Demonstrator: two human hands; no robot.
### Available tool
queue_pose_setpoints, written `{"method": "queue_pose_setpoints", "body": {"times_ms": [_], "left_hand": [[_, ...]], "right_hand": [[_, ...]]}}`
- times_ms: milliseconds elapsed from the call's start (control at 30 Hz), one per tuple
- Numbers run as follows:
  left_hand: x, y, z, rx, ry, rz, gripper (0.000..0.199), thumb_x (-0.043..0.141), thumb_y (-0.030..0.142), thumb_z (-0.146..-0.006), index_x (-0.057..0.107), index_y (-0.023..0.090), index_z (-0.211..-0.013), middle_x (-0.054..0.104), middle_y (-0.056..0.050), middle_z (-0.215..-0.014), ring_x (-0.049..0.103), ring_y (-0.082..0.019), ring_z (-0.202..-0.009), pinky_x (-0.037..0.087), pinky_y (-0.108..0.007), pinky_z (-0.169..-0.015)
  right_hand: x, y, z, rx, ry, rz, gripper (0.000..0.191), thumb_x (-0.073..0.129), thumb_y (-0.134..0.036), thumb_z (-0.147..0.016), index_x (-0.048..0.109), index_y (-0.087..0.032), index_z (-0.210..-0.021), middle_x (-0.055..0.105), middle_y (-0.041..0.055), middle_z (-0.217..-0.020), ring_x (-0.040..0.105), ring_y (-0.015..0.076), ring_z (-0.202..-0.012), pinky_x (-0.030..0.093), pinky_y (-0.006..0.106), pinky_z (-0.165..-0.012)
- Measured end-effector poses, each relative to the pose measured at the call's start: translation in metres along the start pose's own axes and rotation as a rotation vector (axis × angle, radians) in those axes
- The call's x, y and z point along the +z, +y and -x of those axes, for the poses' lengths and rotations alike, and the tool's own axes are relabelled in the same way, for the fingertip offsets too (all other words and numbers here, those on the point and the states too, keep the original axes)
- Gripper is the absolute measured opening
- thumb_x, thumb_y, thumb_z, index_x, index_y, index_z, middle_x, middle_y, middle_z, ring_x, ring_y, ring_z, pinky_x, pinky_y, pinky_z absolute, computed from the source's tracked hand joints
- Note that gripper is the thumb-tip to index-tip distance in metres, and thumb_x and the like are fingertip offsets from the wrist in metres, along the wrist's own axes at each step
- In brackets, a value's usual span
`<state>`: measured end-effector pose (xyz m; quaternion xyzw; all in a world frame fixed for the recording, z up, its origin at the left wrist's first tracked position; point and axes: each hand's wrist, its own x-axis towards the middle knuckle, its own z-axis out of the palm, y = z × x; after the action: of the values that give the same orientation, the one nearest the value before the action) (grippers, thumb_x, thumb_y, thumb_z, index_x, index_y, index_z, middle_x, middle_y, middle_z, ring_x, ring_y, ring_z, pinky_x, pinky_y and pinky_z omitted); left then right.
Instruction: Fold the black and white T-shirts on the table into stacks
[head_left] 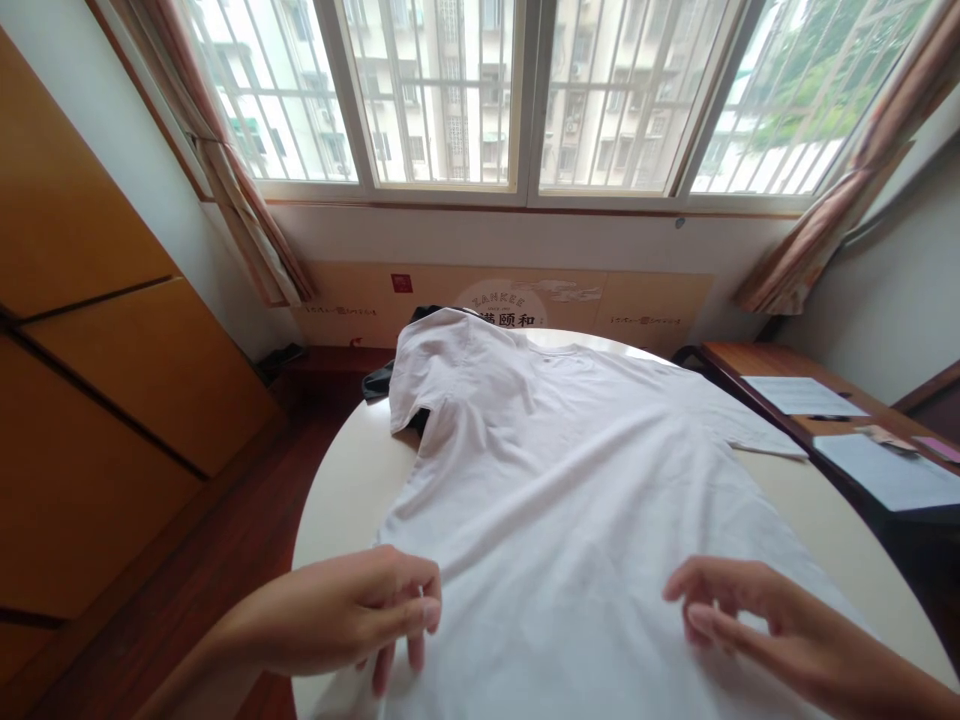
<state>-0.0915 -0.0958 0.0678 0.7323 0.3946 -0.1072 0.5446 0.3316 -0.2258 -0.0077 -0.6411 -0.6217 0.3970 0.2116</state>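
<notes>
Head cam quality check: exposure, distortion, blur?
Head view: the windows are bright and partly washed out, but the buildings outside stay readable; the white T-shirt keeps its creases, with soft shadows and no hard glare. Head view: wide-lens distortion bows the round table. Head view: the left hand and right hand show no obvious motion blur.

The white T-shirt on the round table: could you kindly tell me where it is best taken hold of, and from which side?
Probably at the near end of the white T-shirt, one grip at each side, coming from the person's side. The left hand and right hand are there, the collar lies far off, and the cloth is spread flat.
</notes>
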Motion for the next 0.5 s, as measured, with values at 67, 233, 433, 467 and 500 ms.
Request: {"method": "queue_pose_setpoints", "body": {"times_ms": [67,233,433,467,500], "left_hand": [[-0.009,0.001,-0.013,0.122,0.172,-0.125,0.043,0.047,0.060,-0.103,0.068,0.022,-0.101,0.079,-0.006,-0.101,0.073,-0.022,-0.091,0.055,-0.031,-0.085],[-0.044,0.004,-0.076,0.270,0.589,-0.505,0.047,0.043,0.045,-0.106,0.060,0.020,-0.141,0.054,-0.014,-0.160,0.049,-0.031,-0.149,0.036,-0.046,-0.125],[-0.127,0.021,-0.159,0.112,0.973,-0.753,0.065,0.045,0.038,-0.104,0.040,0.006,-0.160,0.025,-0.024,-0.175,0.024,-0.040,-0.162,0.020,-0.059,-0.130],[-0.147,0.023,-0.167,0.073,1.046,-0.714,0.065,0.046,0.037,-0.103,0.040,0.007,-0.161,0.029,-0.024,-0.173,0.026,-0.040,-0.161,0.022,-0.059,-0.130],[-0.166,0.024,-0.173,0.041,1.126,-0.665,0.064,0.048,0.033,-0.102,0.041,0.009,-0.160,0.034,-0.023,-0.171,0.031,-0.040,-0.159,0.026,-0.059,-0.129]], "right_hand": [[-0.007,0.005,-0.025,-0.056,0.147,0.057,0.049,0.056,-0.068,-0.098,0.078,-0.029,-0.119,0.078,0.0087,-0.119,0.073,0.0295,-0.108,0.061,0.037,-0.088],[-0.015,0.036,-0.104,-0.216,0.430,0.396,0.068,0.043,-0.065,-0.101,0.063,-0.019,-0.147,0.054,0.0178,-0.160,0.045,0.0363,-0.152,0.039,0.058,-0.123],[-0.008,0.054,-0.150,-0.114,0.355,0.757,0.070,0.032,-0.057,-0.107,0.041,-0.021,-0.166,0.031,0.0130,-0.175,0.024,0.0314,-0.163,0.022,0.063,-0.129],[-0.008,0.054,-0.150,-0.113,0.349,0.782,0.070,0.032,-0.057,-0.107,0.040,-0.021,-0.166,0.030,0.0125,-0.175,0.024,0.0306,-0.163,0.022,0.062,-0.129],[-0.008,0.053,-0.150,-0.116,0.346,0.799,0.070,0.033,-0.058,-0.107,0.040,-0.021,-0.167,0.030,0.0122,-0.175,0.023,0.0300,-0.163,0.022,0.061,-0.130]]}}
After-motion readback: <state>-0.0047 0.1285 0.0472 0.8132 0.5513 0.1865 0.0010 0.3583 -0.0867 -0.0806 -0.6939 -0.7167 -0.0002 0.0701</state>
